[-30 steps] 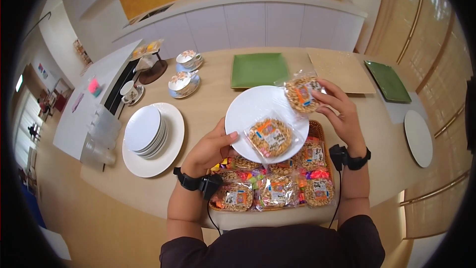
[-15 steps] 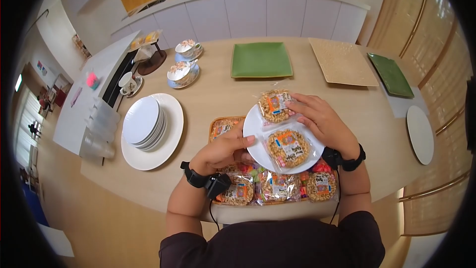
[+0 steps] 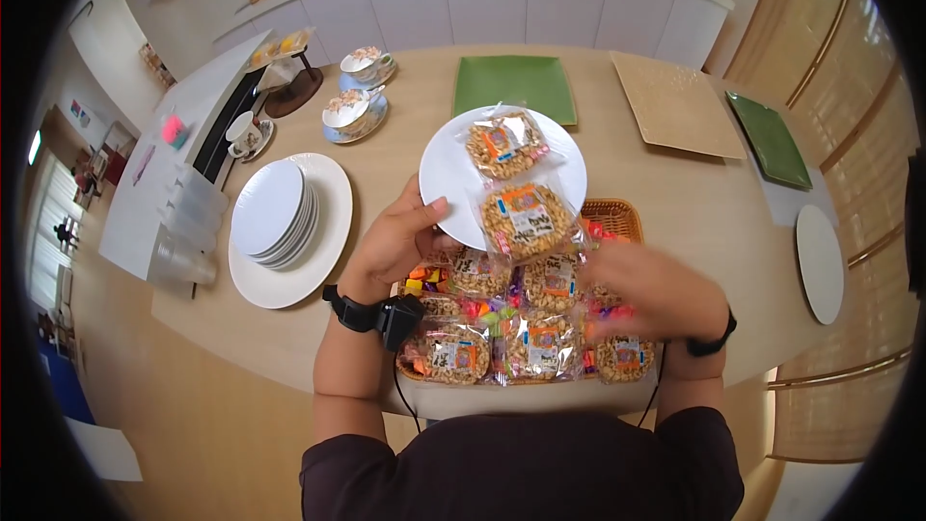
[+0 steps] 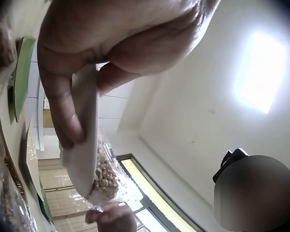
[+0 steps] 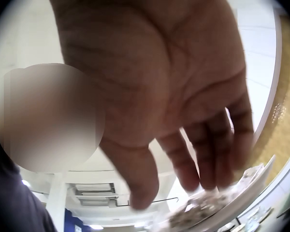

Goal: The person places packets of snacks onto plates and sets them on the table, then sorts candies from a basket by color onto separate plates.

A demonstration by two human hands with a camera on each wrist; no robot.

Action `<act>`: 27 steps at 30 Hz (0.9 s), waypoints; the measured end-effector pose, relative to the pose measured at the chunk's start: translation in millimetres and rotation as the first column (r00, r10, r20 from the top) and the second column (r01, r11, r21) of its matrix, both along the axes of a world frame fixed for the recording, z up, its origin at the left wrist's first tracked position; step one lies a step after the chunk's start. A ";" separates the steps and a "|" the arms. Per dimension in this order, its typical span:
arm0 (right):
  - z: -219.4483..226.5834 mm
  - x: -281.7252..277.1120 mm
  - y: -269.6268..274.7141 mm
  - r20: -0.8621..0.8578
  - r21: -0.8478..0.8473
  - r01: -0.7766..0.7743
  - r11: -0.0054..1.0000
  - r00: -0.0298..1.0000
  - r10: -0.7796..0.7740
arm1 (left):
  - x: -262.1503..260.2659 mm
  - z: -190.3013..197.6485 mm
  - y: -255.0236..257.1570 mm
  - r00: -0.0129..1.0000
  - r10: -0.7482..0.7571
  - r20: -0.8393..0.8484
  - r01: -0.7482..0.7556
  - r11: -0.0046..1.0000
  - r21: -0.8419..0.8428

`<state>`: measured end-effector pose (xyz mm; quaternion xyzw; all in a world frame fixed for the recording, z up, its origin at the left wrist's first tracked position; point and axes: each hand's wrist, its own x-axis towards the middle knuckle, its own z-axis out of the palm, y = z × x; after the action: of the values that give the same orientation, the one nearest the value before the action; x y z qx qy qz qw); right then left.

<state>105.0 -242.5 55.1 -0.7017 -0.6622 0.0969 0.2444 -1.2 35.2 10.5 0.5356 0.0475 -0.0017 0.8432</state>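
Note:
My left hand (image 3: 391, 241) grips a round white plate (image 3: 442, 178) at its left rim, thumb on top and fingers beneath, as the left wrist view also shows. Two clear-wrapped round nut crackers lie on it: a far one (image 3: 504, 143) and a near one (image 3: 526, 220) at the front edge. Blurred by motion, my right hand (image 3: 656, 294) is over the right part of a wicker basket (image 3: 627, 216) of similar packets. In the right wrist view its fingers (image 5: 208, 150) are loosely extended and hold nothing. The plate overlaps the basket's far left part.
Small white plates (image 3: 268, 207) are stacked on a large white plate (image 3: 333, 232) at left. Cups on saucers (image 3: 349, 116) stand behind them. Across the table are a green square plate (image 3: 516, 82), a beige one (image 3: 670, 106), a dark green plate (image 3: 769, 140) and a white oval plate (image 3: 820, 265).
The second wrapped cracker went from my right hand onto the plate's far part. My right hand let go and drew back toward the basket; the plate shifted left and away from my body.

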 end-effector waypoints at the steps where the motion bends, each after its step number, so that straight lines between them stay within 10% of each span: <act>1: -7.5 -6.5 1.2 -0.051 -0.109 -0.177 0.978 0.984 0.173 | 0.0 0.6 2.1 0.999 0.040 0.018 -0.040 0.999 -0.001; 12: -17.9 -43.6 20.8 0.186 -0.337 -0.162 0.927 0.954 0.235 | 3.7 -7.7 15.0 0.994 0.106 0.029 -0.103 0.991 -0.088; 18: 16.5 -0.8 -1.3 -0.271 0.134 -0.315 0.940 0.900 0.340 | 1.6 -6.1 -1.4 0.999 -0.032 -0.034 0.030 0.998 -0.049; 20: 18.5 2.9 -6.4 -0.097 0.336 0.022 0.941 0.995 0.011 | 2.3 -11.8 -3.8 0.987 -0.156 -0.043 0.154 0.987 -0.055; 27: 13.0 19.1 11.2 0.111 0.239 0.102 0.966 0.985 -0.131 | -2.7 -2.5 -34.2 0.948 -0.304 -0.097 0.300 0.952 -0.056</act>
<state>124.1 -231.3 68.1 -0.7108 -0.6406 -0.0401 0.2878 -3.9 1.0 8.0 0.5183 0.0088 -0.1598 0.8401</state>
